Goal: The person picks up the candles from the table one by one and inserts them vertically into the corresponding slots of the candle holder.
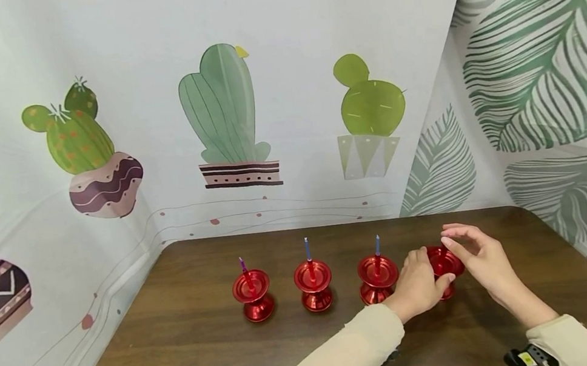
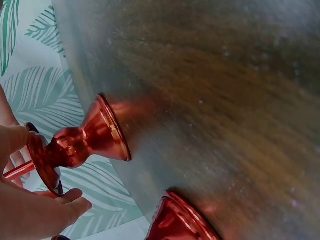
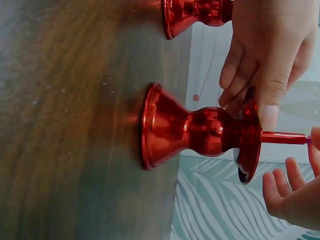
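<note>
Near the right end of the row stands a shiny red candle holder (image 1: 438, 260), a waisted base under a round dish with a thin upright tube. My left hand (image 1: 418, 285) grips the rim of that dish between thumb and fingers. At the top of the tube, my right hand (image 1: 485, 260) pinches a thin purple candle (image 3: 309, 140), mostly hidden by the fingertips. In the right wrist view the holder's foot (image 3: 150, 127) is down on the table. Directly left of my left hand is another red holder (image 1: 378, 291) bearing a blue candle (image 1: 378, 244).
Two more red holders stand further left: one (image 1: 316, 299) with a blue candle (image 1: 307, 248), the other (image 1: 257, 308) with a shorter purple candle (image 1: 243, 265). All are on a brown wooden table (image 1: 197, 341). Behind it hangs a cloth (image 1: 292, 85) printed with cacti and leaves.
</note>
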Action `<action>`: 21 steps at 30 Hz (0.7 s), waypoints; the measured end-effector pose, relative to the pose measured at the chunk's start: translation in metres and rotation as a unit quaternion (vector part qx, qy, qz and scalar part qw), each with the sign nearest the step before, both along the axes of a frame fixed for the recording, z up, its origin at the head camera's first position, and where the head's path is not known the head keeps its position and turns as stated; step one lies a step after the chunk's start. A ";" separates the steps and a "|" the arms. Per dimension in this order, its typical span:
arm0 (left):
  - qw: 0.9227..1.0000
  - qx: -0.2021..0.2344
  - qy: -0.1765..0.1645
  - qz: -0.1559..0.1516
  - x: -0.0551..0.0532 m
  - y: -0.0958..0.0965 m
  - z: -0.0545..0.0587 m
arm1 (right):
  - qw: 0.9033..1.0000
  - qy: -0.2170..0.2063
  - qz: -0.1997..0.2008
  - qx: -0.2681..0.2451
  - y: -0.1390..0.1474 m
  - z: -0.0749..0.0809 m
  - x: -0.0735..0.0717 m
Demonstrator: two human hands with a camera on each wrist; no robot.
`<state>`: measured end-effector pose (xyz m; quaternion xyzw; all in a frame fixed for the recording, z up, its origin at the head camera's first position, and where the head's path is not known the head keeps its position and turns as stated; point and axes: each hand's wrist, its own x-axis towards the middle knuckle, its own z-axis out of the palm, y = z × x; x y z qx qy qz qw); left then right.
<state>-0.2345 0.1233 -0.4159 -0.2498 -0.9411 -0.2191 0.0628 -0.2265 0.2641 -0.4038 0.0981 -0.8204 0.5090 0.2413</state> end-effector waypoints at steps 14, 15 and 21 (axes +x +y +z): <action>0.999 -0.041 0.003 -0.031 0.011 -0.001 0.009 | 0.998 -0.019 -0.043 0.045 0.000 0.009 0.014; 0.998 -0.039 -0.001 -0.039 0.014 -0.003 0.012 | 0.997 -0.015 -0.050 0.053 0.000 0.011 0.016; 0.995 -0.012 0.028 -0.090 0.037 -0.031 0.034 | 0.993 0.062 -0.064 0.078 -0.012 0.026 0.027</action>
